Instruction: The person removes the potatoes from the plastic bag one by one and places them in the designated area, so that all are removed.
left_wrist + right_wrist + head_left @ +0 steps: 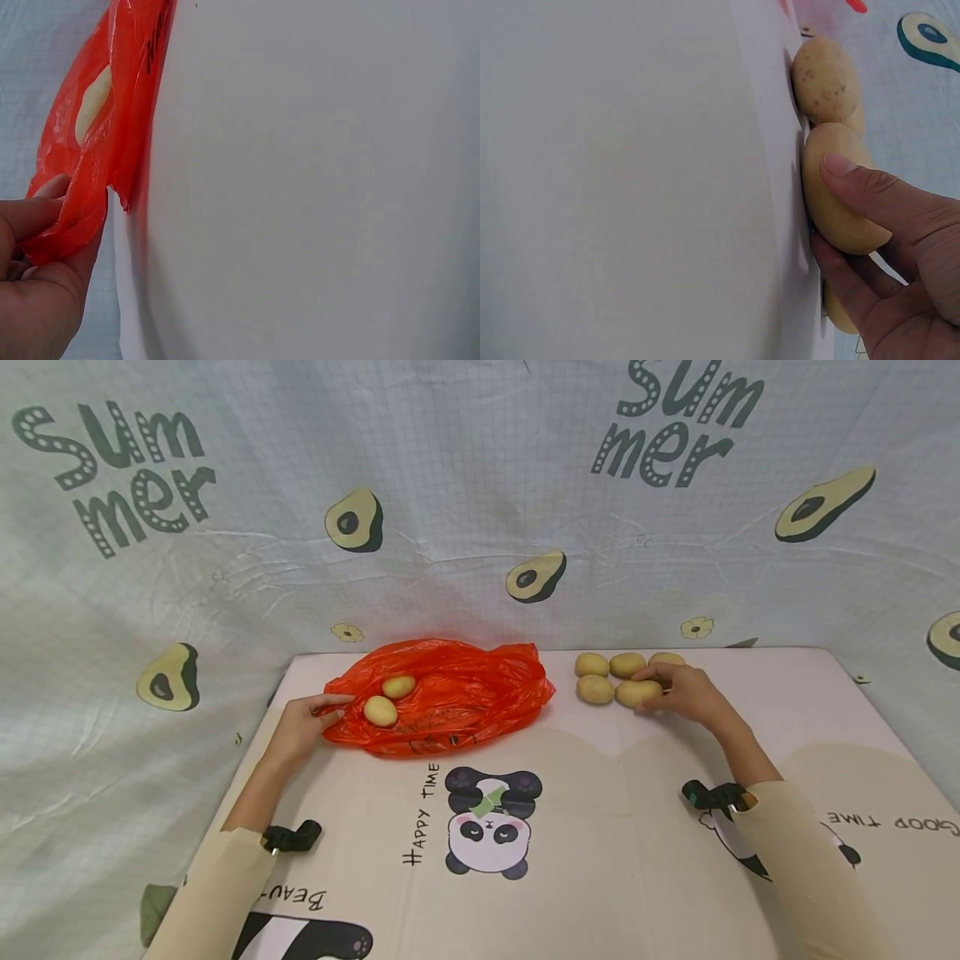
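A red plastic bag (465, 693) lies spread at the back left of the table, its mouth toward the left. Two potatoes (381, 712) rest in its opening. My left hand (300, 722) pinches the bag's left edge between thumb and fingers; the left wrist view shows the red film (82, 217) caught there. At the back right, several potatoes (595, 689) sit together in two rows. The front right potato (637, 693) is held by my right hand (686, 693), thumb on its near side and fingers behind, as the right wrist view shows.
The table (585, 860) wears a cream cover printed with pandas (491, 827) and lettering. Behind it hangs a pale curtain (450, 460) with avocado prints, right at the table's back edge. A dark camera band (292, 837) sits on each wrist.
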Demonstrator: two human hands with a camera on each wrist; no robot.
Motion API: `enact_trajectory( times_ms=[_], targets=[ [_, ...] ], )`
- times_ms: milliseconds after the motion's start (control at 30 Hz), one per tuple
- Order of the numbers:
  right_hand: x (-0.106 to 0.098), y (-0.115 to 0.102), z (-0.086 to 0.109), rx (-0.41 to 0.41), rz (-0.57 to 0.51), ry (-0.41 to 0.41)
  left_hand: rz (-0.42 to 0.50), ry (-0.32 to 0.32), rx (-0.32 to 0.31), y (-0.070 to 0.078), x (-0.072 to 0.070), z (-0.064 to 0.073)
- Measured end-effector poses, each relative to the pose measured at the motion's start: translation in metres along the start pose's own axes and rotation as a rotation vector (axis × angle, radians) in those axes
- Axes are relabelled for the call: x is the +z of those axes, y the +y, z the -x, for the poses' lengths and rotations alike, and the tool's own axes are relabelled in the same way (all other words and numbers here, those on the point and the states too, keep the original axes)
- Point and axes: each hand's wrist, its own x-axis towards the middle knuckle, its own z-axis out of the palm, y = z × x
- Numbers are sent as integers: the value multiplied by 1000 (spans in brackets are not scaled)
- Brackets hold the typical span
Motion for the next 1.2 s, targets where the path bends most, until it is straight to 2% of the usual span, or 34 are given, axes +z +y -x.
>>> enact_trajectory(
  times_ms=[567, 900, 1200],
  targets=[
    [-4, -2, 1, 69, 52, 8, 20, 1, 9, 0, 1, 0],
    [-5, 1, -3, 51, 62, 25, 7, 1, -2, 2, 1, -2],
    [-11, 4, 1, -2, 79, -74, 14, 3, -17, 0, 3, 0]
  ],
)
